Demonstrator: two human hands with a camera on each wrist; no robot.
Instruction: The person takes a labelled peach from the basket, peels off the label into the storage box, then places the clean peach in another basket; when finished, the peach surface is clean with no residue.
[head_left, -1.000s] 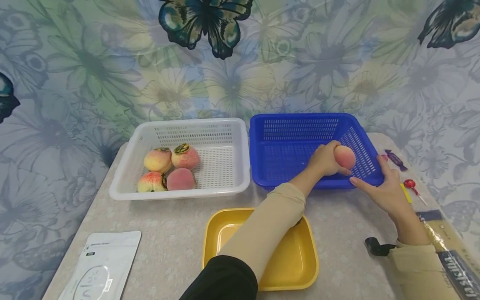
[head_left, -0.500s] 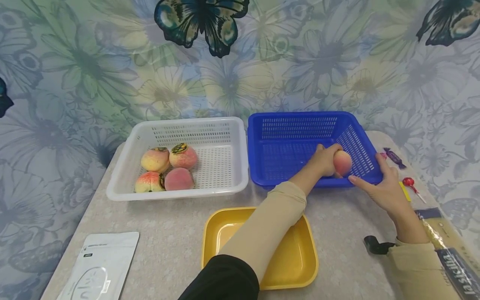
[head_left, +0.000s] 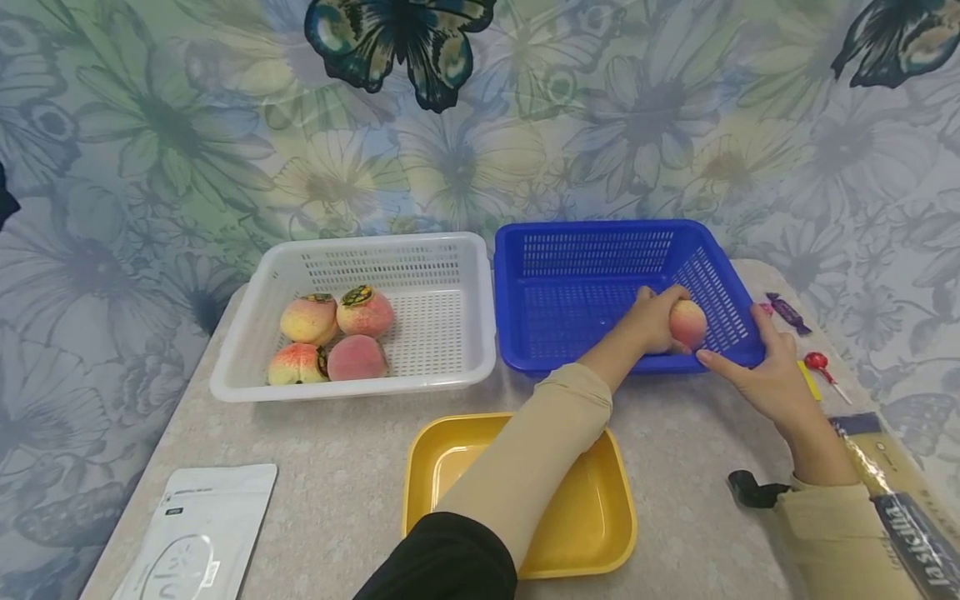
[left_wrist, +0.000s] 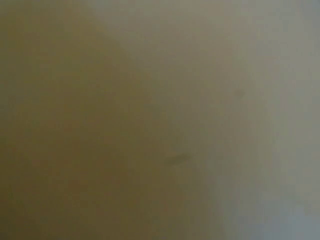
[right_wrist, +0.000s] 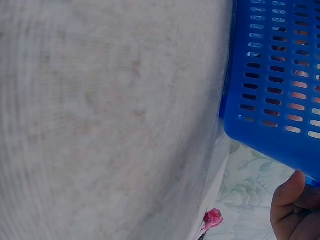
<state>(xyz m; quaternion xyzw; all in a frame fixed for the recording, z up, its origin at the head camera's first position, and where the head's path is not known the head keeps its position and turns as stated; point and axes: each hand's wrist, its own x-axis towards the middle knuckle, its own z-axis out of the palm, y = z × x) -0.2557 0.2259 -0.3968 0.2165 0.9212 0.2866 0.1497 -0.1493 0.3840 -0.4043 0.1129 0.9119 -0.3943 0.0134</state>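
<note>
In the head view, my left hand (head_left: pixel 654 322) reaches across into the right end of a blue plastic basket (head_left: pixel 577 250) and grips a pink-yellow peach (head_left: pixel 688 324). The palm and most fingers are hidden behind the back of the hand. My right hand (head_left: pixel 772 379) holds the basket's near right corner, thumb on the front rim and fingers on the side rim. The right wrist view shows the slotted basket wall (right_wrist: pixel 270 90) with part of the hand (right_wrist: pixel 295 210) at its rim. The left wrist view is only a brown-grey blur.
A white basket (head_left: pixel 442 387) with several peaches (head_left: pixel 357 358) stands left of the blue one. The left forearm passes over a yellow tray (head_left: pixel 592 533). Around them lie a white pouch (head_left: pixel 198 517), a black object (head_left: pixel 752 490), a lollipop (head_left: pixel 816 362), a wrapped candy (head_left: pixel 787 313) and a packet (head_left: pixel 892 483).
My left hand has lowered the peach slightly inside the blue basket and kept its grip. The right hand stays at the basket corner. The head view has shifted a little.
</note>
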